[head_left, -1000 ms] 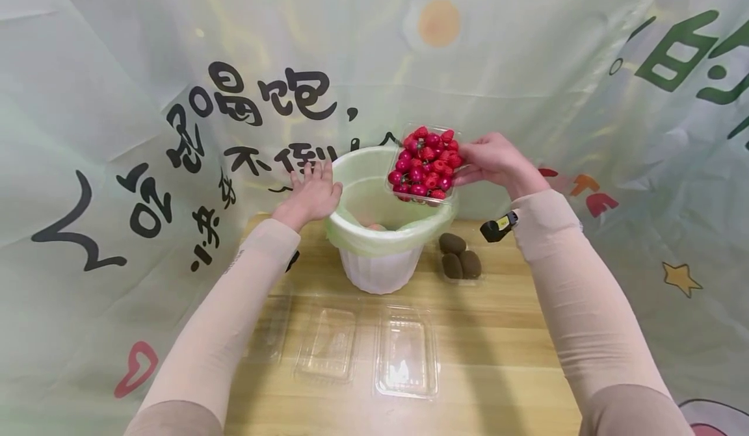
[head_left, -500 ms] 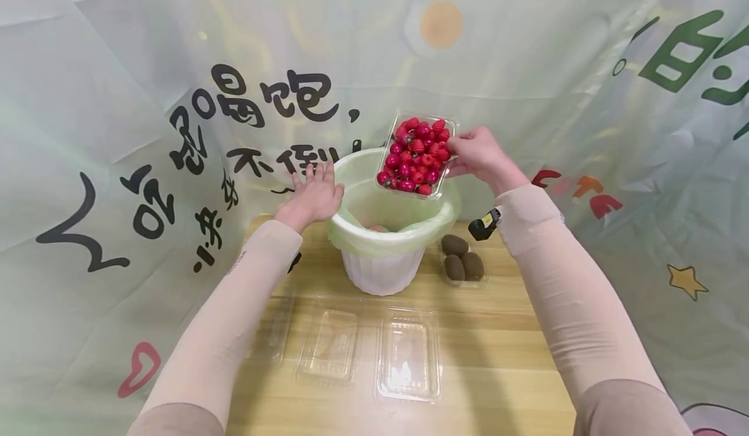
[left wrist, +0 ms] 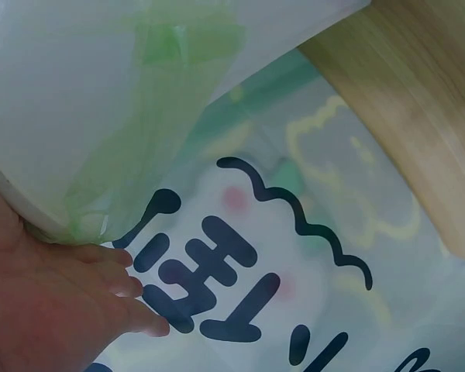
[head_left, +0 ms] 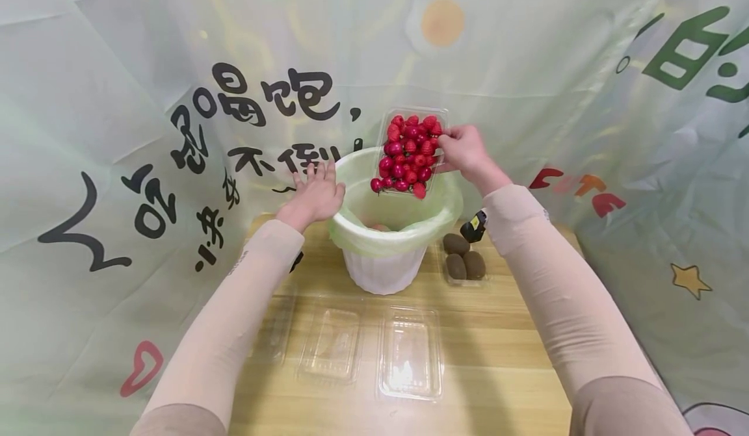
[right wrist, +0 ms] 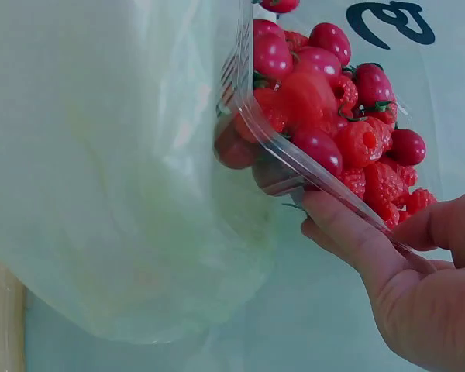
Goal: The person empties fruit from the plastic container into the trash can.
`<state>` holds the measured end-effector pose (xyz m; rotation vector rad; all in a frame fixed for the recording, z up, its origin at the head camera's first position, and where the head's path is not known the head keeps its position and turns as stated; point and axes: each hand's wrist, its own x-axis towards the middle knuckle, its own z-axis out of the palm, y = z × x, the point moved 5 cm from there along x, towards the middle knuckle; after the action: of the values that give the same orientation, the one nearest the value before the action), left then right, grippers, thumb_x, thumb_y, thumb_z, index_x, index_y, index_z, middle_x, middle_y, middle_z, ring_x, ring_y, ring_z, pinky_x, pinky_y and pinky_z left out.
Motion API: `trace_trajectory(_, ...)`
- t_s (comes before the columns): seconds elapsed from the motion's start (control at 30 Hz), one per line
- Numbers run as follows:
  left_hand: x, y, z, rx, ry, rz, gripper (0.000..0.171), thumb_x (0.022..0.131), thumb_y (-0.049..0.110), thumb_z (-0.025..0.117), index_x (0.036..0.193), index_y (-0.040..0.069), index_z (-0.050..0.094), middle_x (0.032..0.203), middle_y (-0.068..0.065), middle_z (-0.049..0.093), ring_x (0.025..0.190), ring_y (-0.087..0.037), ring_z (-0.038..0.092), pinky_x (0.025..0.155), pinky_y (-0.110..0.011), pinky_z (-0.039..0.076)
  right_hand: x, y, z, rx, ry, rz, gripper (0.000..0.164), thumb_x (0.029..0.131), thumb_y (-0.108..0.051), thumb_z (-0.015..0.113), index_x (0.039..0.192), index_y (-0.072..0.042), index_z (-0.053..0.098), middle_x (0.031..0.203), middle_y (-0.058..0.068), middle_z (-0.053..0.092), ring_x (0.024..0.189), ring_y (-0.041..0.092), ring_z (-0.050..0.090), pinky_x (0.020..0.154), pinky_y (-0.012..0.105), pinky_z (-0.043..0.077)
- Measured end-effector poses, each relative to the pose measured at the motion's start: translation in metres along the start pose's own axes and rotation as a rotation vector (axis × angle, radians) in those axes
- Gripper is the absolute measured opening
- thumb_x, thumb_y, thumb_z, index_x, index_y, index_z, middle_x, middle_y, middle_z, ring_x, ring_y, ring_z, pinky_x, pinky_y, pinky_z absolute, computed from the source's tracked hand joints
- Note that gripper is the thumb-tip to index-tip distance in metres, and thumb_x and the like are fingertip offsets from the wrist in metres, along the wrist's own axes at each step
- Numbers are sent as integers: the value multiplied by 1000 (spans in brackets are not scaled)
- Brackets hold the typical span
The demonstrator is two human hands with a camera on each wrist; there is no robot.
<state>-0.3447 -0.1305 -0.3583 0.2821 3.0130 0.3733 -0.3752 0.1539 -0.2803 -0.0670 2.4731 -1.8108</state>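
My right hand (head_left: 467, 153) grips the right edge of a transparent plastic tray (head_left: 417, 111), thumb above the rim and fingers beneath it. Raspberries (right wrist: 381, 182) and cherry tomatoes (right wrist: 329, 43) with green stems fill the tray, which tilts toward the bucket's opening. Below it stands a white bucket (head_left: 383, 270) lined with a pale green plastic bag (head_left: 404, 247). Against the bucket's left rim rests my left hand (head_left: 316, 195), its fingers spread and fairly straight. Deep in the bucket a pinkish round thing (head_left: 380, 227) shows partly; its kind is hidden.
On the wooden table (head_left: 497, 338), right of the bucket, brown kiwis (head_left: 455, 266) sit in a transparent tray. Several flat transparent trays, such as one at the front (head_left: 409, 358), lie before the bucket. A printed cloth (head_left: 503, 52) hangs behind and at both sides.
My right hand has moved left with the tray, bringing it over the bucket's opening and tipping it more steeply. The fruit has slid toward the tray's lower edge. My left hand stays at the rim.
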Motion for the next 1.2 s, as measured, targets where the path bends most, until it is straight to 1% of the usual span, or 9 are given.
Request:
trace_trajectory(0.13, 1, 1, 0, 0, 0, -2, 73, 112, 40, 22, 167, -3, 1, 174, -30, 2, 162, -52, -2, 126, -74, -5, 1, 1, 1, -6, 16, -17, 50, 106, -5, 38, 153, 10, 46, 119, 18, 62, 68, 10, 71, 71, 32, 66)
trace_trajectory(0.33, 0, 2, -1, 25, 5, -11, 74, 112, 44, 22, 168, -1, 2, 174, -29, 3, 161, -53, -3, 124, -76, -5, 0, 2, 5, -9, 36, -55, 47, 105, -4, 38, 148, 10, 53, 110, 15, 63, 77, 14, 72, 74, 35, 66)
trace_trajectory(0.4, -1, 2, -1, 33, 2, -16, 75, 112, 45, 22, 168, -1, 2, 174, -29, 2, 161, -53, -4, 124, -76, -7, 0, 3, 6, -21, 40, -69, 48, 105, -4, 38, 148, 9, 53, 114, 17, 65, 82, 17, 72, 75, 36, 66)
trace_trajectory(0.57, -2, 3, -1, 50, -1, -22, 75, 112, 47, 20, 168, 1, 2, 175, -28, 1, 161, -53, -6, 124, -76, -8, 0, 3, 7, -59, 58, -93, 50, 104, -5, 38, 151, 7, 51, 132, 26, 68, 91, 22, 73, 81, 42, 66)
trace_trajectory(0.77, -1, 2, -1, 52, -4, -20, 76, 112, 49, 18, 168, 1, 1, 175, -27, 0, 161, -53, -6, 124, -76, -9, -1, 4, 7, -77, 93, -98, 49, 103, -5, 39, 148, 5, 55, 130, 29, 69, 88, 17, 72, 78, 39, 66)
trace_trajectory(0.8, -1, 2, -1, 51, -5, -20, 76, 112, 49, 18, 168, 2, 1, 175, -27, 0, 161, -53, -6, 124, -75, -9, -1, 4, 7, -78, 98, -99, 48, 103, -5, 39, 146, 5, 57, 130, 28, 69, 90, 19, 72, 78, 38, 66)
trace_trajectory(0.9, -2, 3, -2, 42, 0, -19, 77, 111, 50, 18, 169, 1, 2, 175, -27, 1, 161, -52, -5, 124, -75, -8, -2, 4, 7, -87, 111, -102, 48, 103, -5, 40, 147, 5, 57, 138, 26, 67, 104, 26, 71, 78, 38, 66)
trace_trajectory(1.03, -2, 4, -3, 37, 0, -19, 76, 112, 49, 19, 168, 1, 2, 175, -27, 1, 161, -52, -5, 125, -75, -7, -3, 4, 8, -92, 114, -112, 50, 104, -6, 41, 151, 3, 53, 149, 24, 60, 119, 37, 69, 81, 37, 66)
trace_trajectory(1.2, -2, 3, -2, 40, -11, -26, 76, 112, 48, 19, 168, 1, 1, 175, -27, 0, 161, -53, -6, 124, -76, -8, -3, 2, 10, -106, 112, -131, 51, 104, -7, 40, 152, 2, 52, 149, 24, 60, 124, 40, 69, 81, 37, 66)
